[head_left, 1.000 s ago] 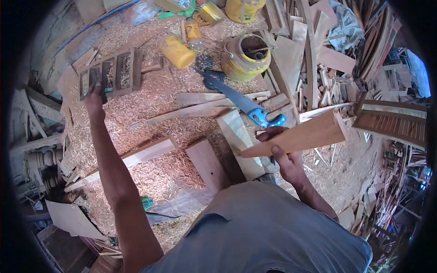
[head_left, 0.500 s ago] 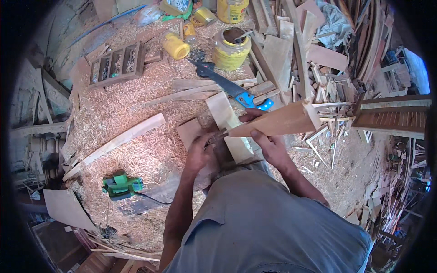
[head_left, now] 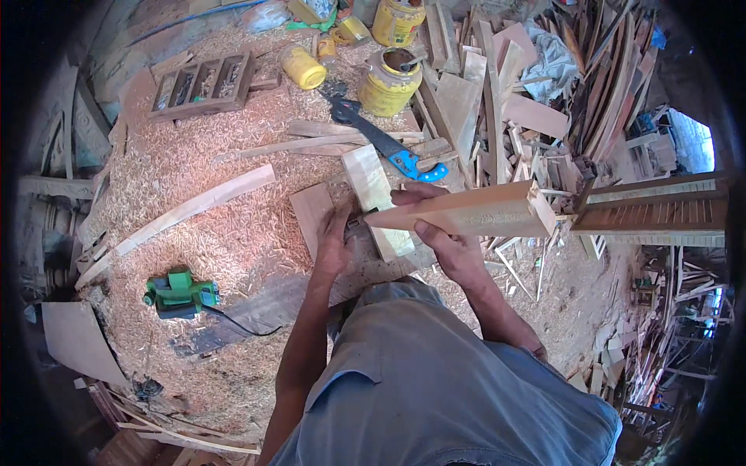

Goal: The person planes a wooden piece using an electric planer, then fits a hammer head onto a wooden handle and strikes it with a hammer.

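Note:
A long tapered piece of wood (head_left: 482, 213) lies across my right hand (head_left: 454, 252). My right fingers wrap over its far side and the thumb presses its near side. Its broad end points right, the narrow end left. At the narrow tip my left hand (head_left: 336, 241) pinches a small dark metal piece (head_left: 355, 222), partly hidden by the fingers; its kind is unclear. Below the hands, a pale board (head_left: 364, 172) lies crosswise on a dark plank (head_left: 303, 291), with a flat brown wood piece (head_left: 308, 206) to its left.
Beyond my hands lies a handsaw (head_left: 385, 144) with a blue handle. A green electric planer (head_left: 181, 293) rests at left, near a curved wood strip (head_left: 202, 203). Yellow tubs (head_left: 388, 89), a compartment tray (head_left: 203, 87) and stacked offcuts (head_left: 458, 109) stand farther back amid shavings.
The view has shifted slightly. The tapered wood has turned a little, its broad end now lower relative to its tip. My left fingers have straightened beside the tip.

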